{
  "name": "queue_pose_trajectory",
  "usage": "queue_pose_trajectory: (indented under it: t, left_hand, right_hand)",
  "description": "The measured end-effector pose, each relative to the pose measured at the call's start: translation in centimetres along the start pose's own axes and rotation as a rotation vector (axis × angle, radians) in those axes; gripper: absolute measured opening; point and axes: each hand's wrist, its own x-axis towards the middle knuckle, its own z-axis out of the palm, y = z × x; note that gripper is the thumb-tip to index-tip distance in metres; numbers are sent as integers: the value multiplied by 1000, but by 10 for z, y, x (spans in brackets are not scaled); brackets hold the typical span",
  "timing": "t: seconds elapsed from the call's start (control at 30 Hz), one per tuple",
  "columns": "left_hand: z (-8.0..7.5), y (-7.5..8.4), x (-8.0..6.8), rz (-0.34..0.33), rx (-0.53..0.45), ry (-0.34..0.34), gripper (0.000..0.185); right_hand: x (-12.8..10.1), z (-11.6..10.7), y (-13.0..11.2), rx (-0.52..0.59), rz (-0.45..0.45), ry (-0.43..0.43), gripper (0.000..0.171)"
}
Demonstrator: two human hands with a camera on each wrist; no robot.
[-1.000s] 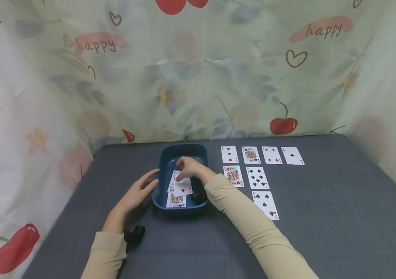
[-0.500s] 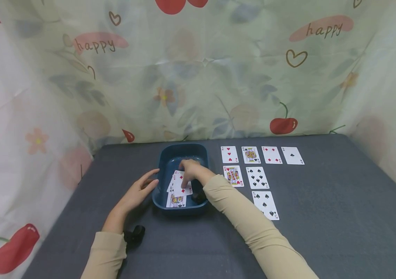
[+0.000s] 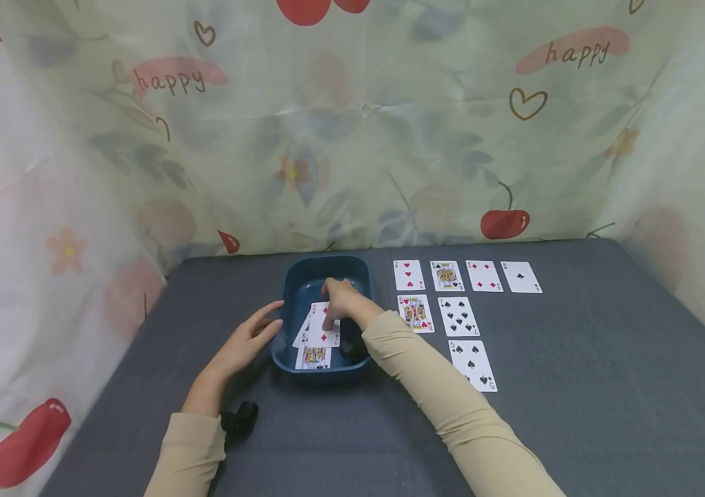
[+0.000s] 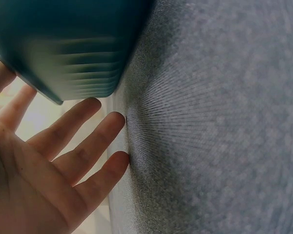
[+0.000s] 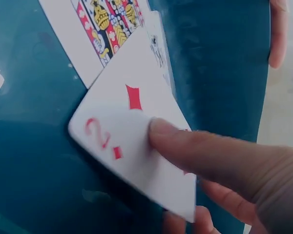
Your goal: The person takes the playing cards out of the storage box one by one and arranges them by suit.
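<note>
The right hand (image 3: 347,304) pinches the red two (image 3: 320,333) between thumb and fingers, partly over a face card (image 3: 313,358) inside the tray (image 3: 293,290); the left hand (image 3: 242,351), fingers loosely spread, is by the tray's left rim

Beige sleeves (image 3: 458,404), black wrist cameras (image 3: 242,418)

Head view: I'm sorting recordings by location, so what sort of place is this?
Probably a small staged tabletop booth rather than a lived-in room: printed sheets hang behind and along both sides of the dark grey table, where playing cards lie face up beside a blue tray.
</note>
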Motion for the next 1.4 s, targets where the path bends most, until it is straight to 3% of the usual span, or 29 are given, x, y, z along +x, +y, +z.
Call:
queue_pose_trajectory:
  t: [0.5, 0.73, 1.03, 1.4]
  left_hand:
    - [-1, 1, 0, 0, 10, -10, 51]
    - [-1, 1, 1, 3, 19, -3, 51]
    - [-2, 1, 0, 15, 22, 7, 51]
    - [-1, 1, 0, 6, 26, 8, 51]
  right_hand:
    - [-6, -26, 0, 150, -134, 18, 51]
    - [-14, -44, 4, 286, -168, 9, 44]
    - [-27, -62, 27, 382, -219, 73, 37]
    - [-53, -91, 69, 527, -215, 151, 41]
